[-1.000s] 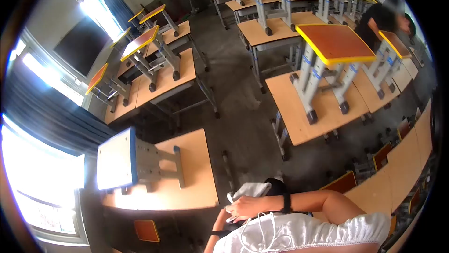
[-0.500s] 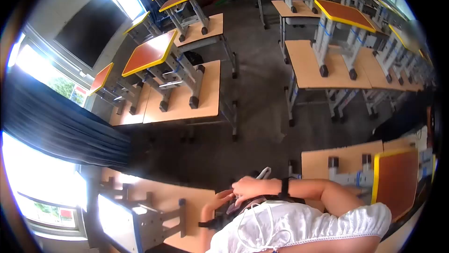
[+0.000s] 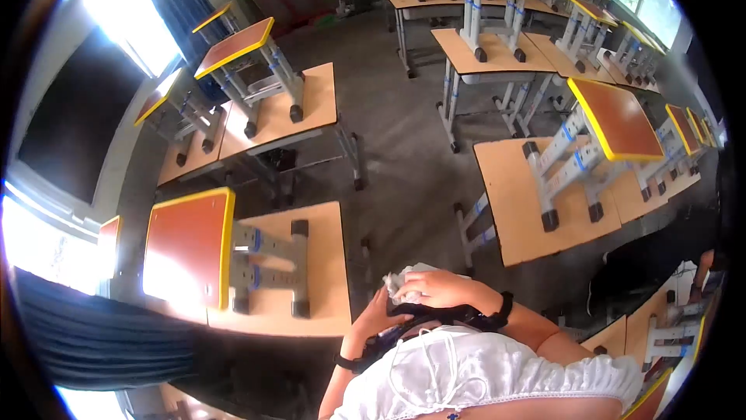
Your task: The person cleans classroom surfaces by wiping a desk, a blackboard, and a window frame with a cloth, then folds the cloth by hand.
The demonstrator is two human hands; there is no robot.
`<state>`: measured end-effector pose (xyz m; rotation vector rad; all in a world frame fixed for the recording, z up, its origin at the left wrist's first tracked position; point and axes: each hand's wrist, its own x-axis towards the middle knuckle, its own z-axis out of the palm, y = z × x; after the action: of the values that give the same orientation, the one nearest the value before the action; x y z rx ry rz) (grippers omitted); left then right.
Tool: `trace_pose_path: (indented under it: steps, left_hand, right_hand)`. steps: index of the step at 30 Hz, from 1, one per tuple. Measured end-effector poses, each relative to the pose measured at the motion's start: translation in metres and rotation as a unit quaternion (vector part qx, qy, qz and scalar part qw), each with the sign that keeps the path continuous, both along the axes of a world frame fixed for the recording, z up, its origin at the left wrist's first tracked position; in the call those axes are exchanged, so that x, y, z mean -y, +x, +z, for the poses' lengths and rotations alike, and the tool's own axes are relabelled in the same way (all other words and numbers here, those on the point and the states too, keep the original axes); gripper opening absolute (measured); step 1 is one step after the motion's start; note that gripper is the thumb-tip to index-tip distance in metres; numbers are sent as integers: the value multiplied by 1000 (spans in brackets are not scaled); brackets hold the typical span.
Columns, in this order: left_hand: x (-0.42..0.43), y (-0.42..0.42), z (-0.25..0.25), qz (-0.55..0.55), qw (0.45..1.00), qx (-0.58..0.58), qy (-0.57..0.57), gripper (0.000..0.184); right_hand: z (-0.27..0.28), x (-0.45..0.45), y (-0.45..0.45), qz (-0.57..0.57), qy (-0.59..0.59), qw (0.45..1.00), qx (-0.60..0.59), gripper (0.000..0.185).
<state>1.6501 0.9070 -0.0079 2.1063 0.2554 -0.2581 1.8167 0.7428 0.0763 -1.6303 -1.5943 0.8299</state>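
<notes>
I log a crumpled white wad [image 3: 398, 277], cloth or paper unclear, before the white top [image 3: 451, 373]; right hand [image 3: 441, 288] folded onto it, presumably keeping it bunched. Left hand [image 3: 377, 316] curves beside it; grip, I cannot tell. Outward: stools [image 3: 619, 121] stand feet-down on desks [image 3: 509, 222], presumably sparing floor [image 3: 404, 175].

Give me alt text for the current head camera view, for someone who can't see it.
A person's right hand holds a crumpled white cloth or tissue, with the left hand close beside it, in front of a white top. Beyond, yellow-edged stools stand upright on classroom desks, and someone in dark clothing is at the right edge.
</notes>
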Motion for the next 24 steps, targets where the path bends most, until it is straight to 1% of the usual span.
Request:
trace_pose_path:
  steps: [1,3,4,5,6,8,11,12,13,14,16,18,19,20,22,23,24]
  left_hand:
    - [-9,31,25,6,996,71,-47,97]
    - [-34,78,20,42,976,113,-182,97]
    - [-49,98,14,60,957,136,-247,97]
    - [-63,118,11,76,943,91,-311,98]
    - [-77,137,12,82,953,72,-281,94]
    - [-101,175,-2,85,965,84,-233,76]
    - [-131,252,14,121,982,-64,-126,59]
    - [-143,276,6,122,989,-39,-77,50]
    - [-157,304,-3,118,993,-17,4,46]
    - [-174,336,-3,111,990,3,90,43]
    - [-204,394,44,188,946,35,262,38]
    - [-242,435,87,217,913,111,328,35]
    - [-258,449,102,240,900,148,333,36]
    - [-268,466,112,273,878,152,362,35]
    - [-299,487,90,326,830,135,432,33]
    - [-315,500,66,352,824,129,425,33]
    - [-343,505,28,347,820,107,443,42]
  right_hand:
    - [0,-11,21,7,4,1000,-18,36]
    - [-1,-38,74,29,25,998,-45,40]
    - [3,-50,99,29,0,996,-82,43]
    - [-2,-65,128,32,-9,995,-96,44]
    - [-4,-80,157,36,-19,993,-107,45]
    - [-15,-114,212,21,-30,995,-93,55]
    - [-40,-163,296,24,-59,997,-50,63]
    - [-54,-183,325,29,-75,996,-30,65]
    - [-75,-204,358,69,-63,996,11,63]
    - [-89,-226,389,107,-53,992,48,49]
    - [-68,-284,444,128,-22,988,86,31]
    - [-42,-341,476,78,131,981,119,29]
    - [-12,-362,490,87,186,974,99,27]
    - [-10,-386,505,100,229,962,113,31]
    - [-29,-437,524,123,323,920,184,33]
    - [-47,-460,536,140,325,913,205,33]
    - [-78,-493,542,152,335,903,221,33]
